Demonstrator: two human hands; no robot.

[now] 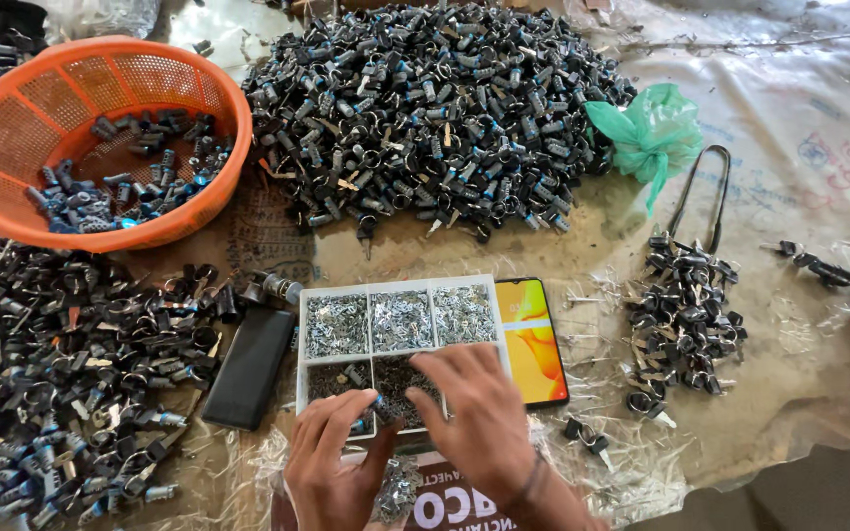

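The small black part w/ a blue band [374,402] sat pinched at the fingertips of the left hand [332,462], just over the lower-left cell of the white divided tray [299,334]. It looked light, rigid, hard plastic or metal, prob. a bit slick; best gripped across its short body betw. thumb and forefinger, as it was. Left fingers were together, clamped on it. The right hand [479,413] lay at 3 o'clock of the part, fingers curled down into the lower-middle cell; whether they pinched anything I couldn't tell, tips were hidden.

Tray's upper three cells held tiny silvery pieces, too small to ID; lower cells dark, partly covered by both hands. At 9 o'clock of the tray lay a black case [248,366]; at 3 o'clock a phone w/ orange screen [533,339], its left edge under the tray. A big pile of similar black parts [435,108] rose at 12 o'clock, an orange basket [12,128] w/ more at 10 o'clock, another heap [51,374] at 9, a smaller cluster [686,315] at 3, a green bag [653,133] at 1-2 o'clock. Wrists and the printed sheet at 6 o'clock were cut off by the frame
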